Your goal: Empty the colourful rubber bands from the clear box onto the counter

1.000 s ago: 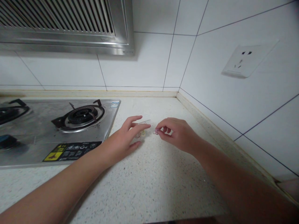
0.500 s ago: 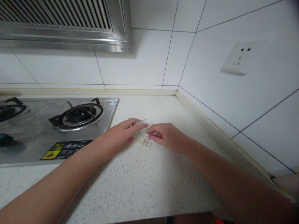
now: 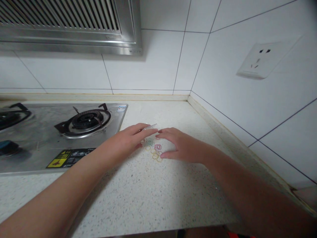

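Several small coloured rubber bands (image 3: pixel 155 150), pink, yellow and green, lie scattered on the speckled white countertop (image 3: pixel 153 195). My left hand (image 3: pixel 128 141) rests on the counter just left of them, and its fingers seem to pinch the edge of a small clear plastic bag (image 3: pixel 151 126). To the right of the bands is my right hand (image 3: pixel 182 147), with its fingers stretched out over them and its thumb on the counter beside them. Nothing shows in the right hand.
A steel gas hob (image 3: pixel 59 132) with a black burner (image 3: pixel 85 120) sits at the left. A range hood (image 3: pixel 66 26) hangs above it. White tiled walls meet in the corner behind, and a wall socket (image 3: pixel 260 61) is at the right. The counter's front edge runs along the bottom.
My right hand has moved left towards my left hand and opened from a pinch to spread fingers. More rubber bands now lie spread on the counter between the hands.
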{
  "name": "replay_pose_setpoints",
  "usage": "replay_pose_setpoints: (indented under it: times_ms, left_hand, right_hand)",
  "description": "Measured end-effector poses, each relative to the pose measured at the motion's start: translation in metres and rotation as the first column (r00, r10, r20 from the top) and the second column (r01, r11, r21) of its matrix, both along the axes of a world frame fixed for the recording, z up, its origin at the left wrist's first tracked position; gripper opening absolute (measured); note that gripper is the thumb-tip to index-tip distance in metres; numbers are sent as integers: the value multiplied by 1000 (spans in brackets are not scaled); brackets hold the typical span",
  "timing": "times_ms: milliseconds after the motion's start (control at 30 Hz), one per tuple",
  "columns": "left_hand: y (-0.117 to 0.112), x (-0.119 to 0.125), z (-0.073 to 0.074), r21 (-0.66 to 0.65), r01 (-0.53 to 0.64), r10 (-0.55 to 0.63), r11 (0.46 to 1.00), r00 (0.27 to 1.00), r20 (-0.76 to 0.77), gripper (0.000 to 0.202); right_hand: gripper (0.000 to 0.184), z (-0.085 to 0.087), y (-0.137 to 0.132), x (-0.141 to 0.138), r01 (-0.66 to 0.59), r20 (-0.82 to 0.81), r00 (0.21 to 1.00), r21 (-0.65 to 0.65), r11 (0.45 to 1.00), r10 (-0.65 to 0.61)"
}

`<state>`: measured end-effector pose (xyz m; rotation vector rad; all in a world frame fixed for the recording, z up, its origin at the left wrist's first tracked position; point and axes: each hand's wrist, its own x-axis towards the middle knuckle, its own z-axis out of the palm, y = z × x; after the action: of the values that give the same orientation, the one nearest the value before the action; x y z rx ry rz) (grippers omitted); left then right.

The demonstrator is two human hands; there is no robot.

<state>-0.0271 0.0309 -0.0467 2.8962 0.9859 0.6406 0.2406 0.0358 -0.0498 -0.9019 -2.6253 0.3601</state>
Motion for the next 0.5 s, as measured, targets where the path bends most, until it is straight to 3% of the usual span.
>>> replay_pose_setpoints:
  times_ms: [67, 133, 500]
  left_hand:
    - [0, -2, 2, 19, -4, 4, 1000, 1000, 1, 61]
    - [0, -3, 4, 32, -7, 7, 999, 1000, 11, 59]
    - [-1, -5, 10, 58, -55, 54, 997, 998, 8, 62]
  right_hand:
    - [77, -1, 0, 1, 5, 60, 998, -33, 999, -3]
    - [79, -2, 0, 1, -5, 94, 996, -57, 998, 10]
    - [47, -3, 5, -8, -50, 26, 998, -31, 998, 51]
